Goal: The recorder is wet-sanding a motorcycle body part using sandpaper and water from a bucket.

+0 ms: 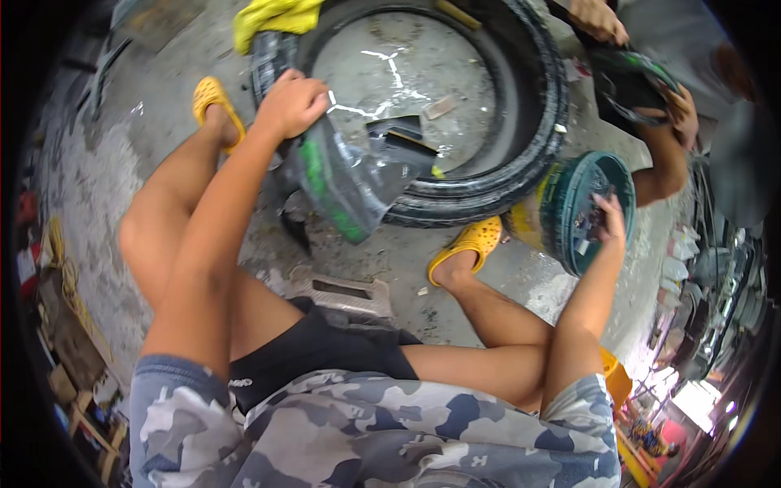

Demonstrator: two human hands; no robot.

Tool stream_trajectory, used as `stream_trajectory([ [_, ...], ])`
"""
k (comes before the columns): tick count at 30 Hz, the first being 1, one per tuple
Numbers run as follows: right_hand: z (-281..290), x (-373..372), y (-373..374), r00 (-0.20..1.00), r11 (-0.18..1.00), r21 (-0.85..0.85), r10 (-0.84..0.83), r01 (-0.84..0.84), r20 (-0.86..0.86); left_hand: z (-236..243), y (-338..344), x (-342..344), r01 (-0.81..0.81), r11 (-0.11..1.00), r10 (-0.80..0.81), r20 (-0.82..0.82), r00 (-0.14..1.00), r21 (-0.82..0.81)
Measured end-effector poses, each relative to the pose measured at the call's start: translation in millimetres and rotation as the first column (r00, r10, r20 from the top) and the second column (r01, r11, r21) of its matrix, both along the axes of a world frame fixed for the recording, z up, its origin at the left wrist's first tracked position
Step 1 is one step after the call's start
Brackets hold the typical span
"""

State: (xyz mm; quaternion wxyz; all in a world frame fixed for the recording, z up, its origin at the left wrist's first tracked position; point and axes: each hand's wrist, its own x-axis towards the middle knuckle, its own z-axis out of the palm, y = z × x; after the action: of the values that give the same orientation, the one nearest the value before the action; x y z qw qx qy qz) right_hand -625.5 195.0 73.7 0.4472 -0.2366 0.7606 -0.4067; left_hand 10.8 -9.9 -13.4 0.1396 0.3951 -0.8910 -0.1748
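Likely limp and slick, the green-marked sheet (335, 180) hangs across the near-left edge of the tyre (455, 201); the left hand (293, 106) clenches its top, probably the surest hold. Right hand (607, 218) half-curled inside the bucket (558, 207), catch unclear.

1. The floor (167, 106) here is grey, scuffed and pale in patches.
2. A big black tyre (533, 122) lies flat on it, ringing a small pale block (440, 107).
3. Beside that stands a green-rimmed bucket (557, 215).
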Motion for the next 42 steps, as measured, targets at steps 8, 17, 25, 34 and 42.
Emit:
stream_trajectory([
  [8, 77, 144, -32, 0.859, 0.860, 0.043, 0.510, -0.508, -0.046, 1, 5, 0, -0.062, 0.997, 0.064, 0.049, 0.997, -0.056],
  [17, 40, 347, -80, 0.523, 0.539, 0.192, 0.842, -0.820, -0.129, 3, 4, -11, -0.104, 0.992, 0.107, 0.028, 0.994, -0.075],
  [25, 52, 370, -64, 0.261, 0.418, 0.398, 0.882, -0.817, -0.392, 7, 5, -12, -0.103, 0.995, 0.103, 0.121, 0.987, -0.007],
  [34, 89, 102, -38, 0.613, 0.912, 0.249, 0.405, -0.327, -0.678, 7, 4, -15, -0.092, 0.996, 0.091, 0.096, 0.991, 0.001],
  [42, -52, -150, 14, 0.912, 0.907, 0.398, 0.275, -0.141, -0.304, 8, -4, -37, -0.042, 0.999, 0.042, 0.029, 0.999, 0.013],
])
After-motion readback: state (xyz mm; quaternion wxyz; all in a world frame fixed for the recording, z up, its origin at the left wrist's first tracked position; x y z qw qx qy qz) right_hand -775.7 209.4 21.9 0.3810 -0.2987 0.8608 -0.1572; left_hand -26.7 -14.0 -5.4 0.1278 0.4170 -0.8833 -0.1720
